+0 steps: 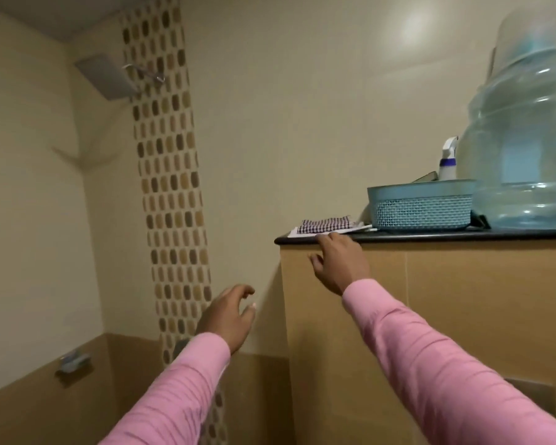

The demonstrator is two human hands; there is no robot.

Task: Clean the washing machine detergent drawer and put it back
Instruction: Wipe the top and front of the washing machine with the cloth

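Neither the washing machine nor its detergent drawer is in view. My right hand (337, 261) reaches up to the black ledge (430, 236) of a tiled half wall, its fingers at the ledge's edge just below a folded checked cloth (324, 224). The cloth lies on a white sheet at the ledge's left end. My left hand (230, 314) hangs in the air lower and to the left, fingers loosely curled, holding nothing. Both arms wear pink sleeves.
On the ledge stand a blue mesh basket (422, 207), a white spray bottle (448, 160) behind it and a large clear water jug (527, 130). A square shower head (105, 75) juts from the mosaic strip. A soap dish (74, 364) is fixed low at the left.
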